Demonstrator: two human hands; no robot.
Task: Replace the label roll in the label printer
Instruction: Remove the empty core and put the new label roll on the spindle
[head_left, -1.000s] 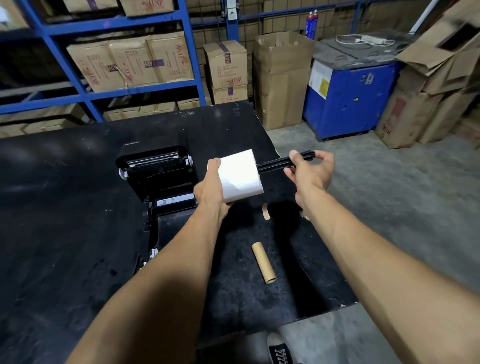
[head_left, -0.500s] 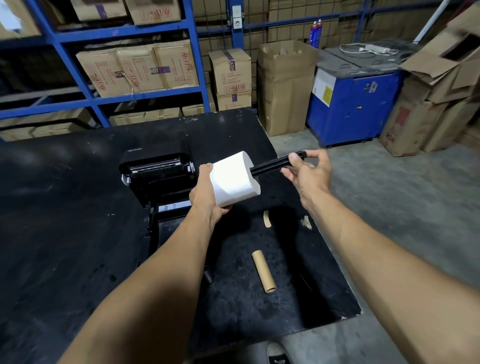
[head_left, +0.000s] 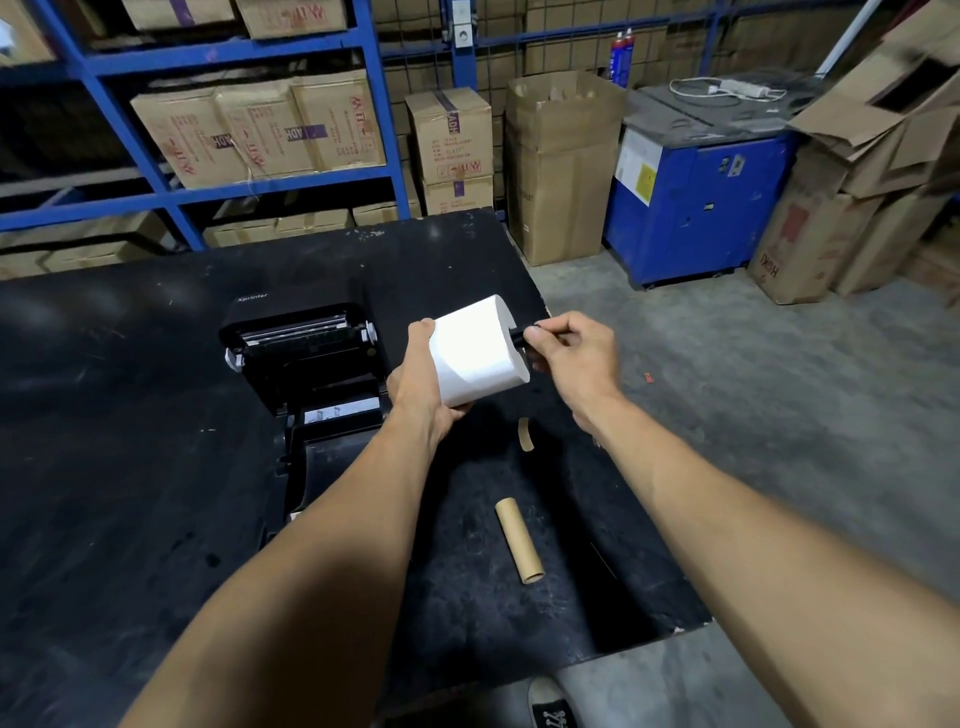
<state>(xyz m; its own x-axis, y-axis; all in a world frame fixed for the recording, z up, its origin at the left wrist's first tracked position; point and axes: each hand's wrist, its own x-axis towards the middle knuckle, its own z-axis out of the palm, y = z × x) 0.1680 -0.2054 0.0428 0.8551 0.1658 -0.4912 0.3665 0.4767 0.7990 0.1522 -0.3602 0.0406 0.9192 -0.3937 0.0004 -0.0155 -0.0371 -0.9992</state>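
Pushed deeper, spindle (head_left: 519, 336) mostly hides inside label roll (head_left: 475, 353).

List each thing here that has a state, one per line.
Label printer: lid open.
Label roll: held off the table, spindle in its core.
Spindle: mostly inside the roll.
Cardboard core: bare, lying on the table.
Left hand: grips the roll.
Right hand: pinches the spindle's end.

"Xprinter" stood in pale letters on the printer (head_left: 291, 332) lid, "ADH" sat upside down on purple tape across the shelf boxes (head_left: 260, 130), "ADH" ran along the tape of a stacked box (head_left: 449, 140), red "HOKI" stood inverted on a carton (head_left: 800, 244) at right, smaller print was too blurred to read.
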